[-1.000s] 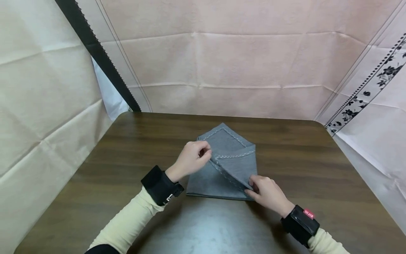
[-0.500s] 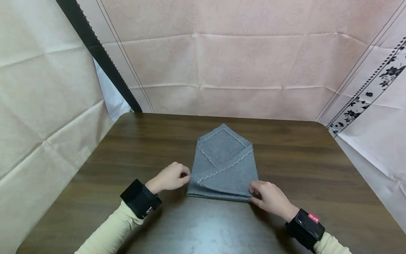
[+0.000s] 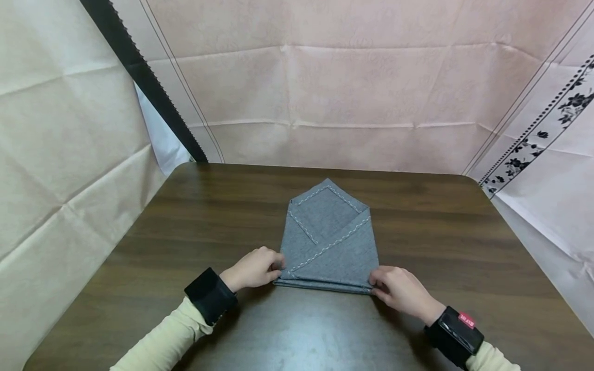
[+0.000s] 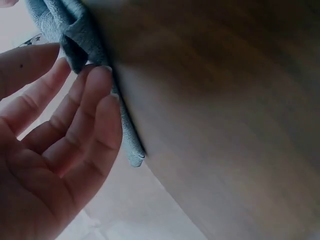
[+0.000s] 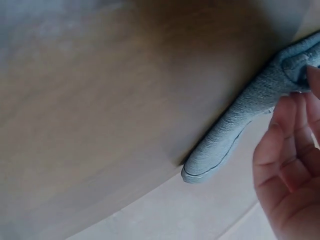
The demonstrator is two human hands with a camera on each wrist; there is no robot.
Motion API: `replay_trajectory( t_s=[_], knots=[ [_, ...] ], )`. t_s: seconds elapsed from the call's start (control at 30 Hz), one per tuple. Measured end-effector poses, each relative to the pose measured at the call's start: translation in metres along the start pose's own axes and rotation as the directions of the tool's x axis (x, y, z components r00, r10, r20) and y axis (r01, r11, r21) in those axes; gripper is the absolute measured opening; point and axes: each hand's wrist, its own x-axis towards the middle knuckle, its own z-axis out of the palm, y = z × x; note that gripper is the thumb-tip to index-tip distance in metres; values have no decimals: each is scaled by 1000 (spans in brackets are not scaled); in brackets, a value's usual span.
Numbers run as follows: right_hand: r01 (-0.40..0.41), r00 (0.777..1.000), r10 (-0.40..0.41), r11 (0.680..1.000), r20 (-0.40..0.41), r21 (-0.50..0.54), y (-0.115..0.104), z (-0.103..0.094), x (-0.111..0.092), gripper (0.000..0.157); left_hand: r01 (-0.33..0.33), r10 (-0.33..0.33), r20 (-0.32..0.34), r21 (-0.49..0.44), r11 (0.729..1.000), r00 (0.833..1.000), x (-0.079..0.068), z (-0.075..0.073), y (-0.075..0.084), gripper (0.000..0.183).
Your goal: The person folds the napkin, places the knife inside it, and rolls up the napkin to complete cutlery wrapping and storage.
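Note:
A grey-blue cloth (image 3: 329, 242) with white dashed stitching lies folded in the head view, its far end pointed and its near edge straight and layered. At the near left corner my left hand (image 3: 255, 268) pinches the fold; the left wrist view shows the thumb and curled fingers at the cloth (image 4: 82, 32). My right hand (image 3: 403, 291) pinches the near right corner. In the right wrist view the thumb is partly cut off by the frame, and the rolled-looking edge of the cloth (image 5: 235, 120) runs past the fingers.
The cloth lies on a brown wooden table (image 3: 209, 216) with rounded far corners. Pale hanging sheets (image 3: 348, 103) stand behind and at both sides, one with a black band (image 3: 144, 77). Black straps (image 3: 211, 296) circle both wrists.
The left hand has gone from the cloth's middle down to its near left corner. A flap that was lifted now lies flat toward the near edge. The right hand has shifted slightly nearer.

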Motion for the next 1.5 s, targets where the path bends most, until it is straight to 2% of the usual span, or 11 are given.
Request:
replay_trajectory(
  t_s=[0.17,0.3,0.5,0.63,0.77,0.93,1.03,1.1,1.17,1.43,1.5],
  knots=[
    [100,993,-102,995,-65,-28,1,5,0,26,-56,56,4,46,997,998,-2,4,-1,8],
    [122,990,-126,990,-70,-67,2,6,-1,28,-87,89,-10,132,987,996,-3,5,3,9],
    [145,989,-146,973,4,-178,1,6,-3,23,-173,186,-7,346,922,982,1,7,23,3],
    [188,981,-194,958,-5,-215,-3,6,2,17,-240,245,37,397,886,969,6,11,34,9],
    [237,969,-246,949,-20,-209,-9,12,7,15,-243,239,65,430,870,969,7,16,37,5],
    [297,951,-308,923,-8,-244,-10,16,7,16,-252,251,57,419,872,966,6,20,35,7],
    [299,952,-307,925,3,-235,-9,17,6,16,-242,244,49,424,873,968,5,21,33,9],
    [292,955,-298,929,8,-228,-9,17,7,16,-221,231,36,465,857,972,5,22,32,8],
    [284,957,-290,931,8,-232,-10,18,7,15,-203,221,29,521,829,975,5,23,31,8],
    [263,961,-275,906,11,-332,-13,22,11,15,-263,313,71,730,630,947,17,30,40,16],
    [264,961,-274,901,19,-345,-15,22,14,16,-273,316,92,753,599,944,19,33,43,20]
  ],
)
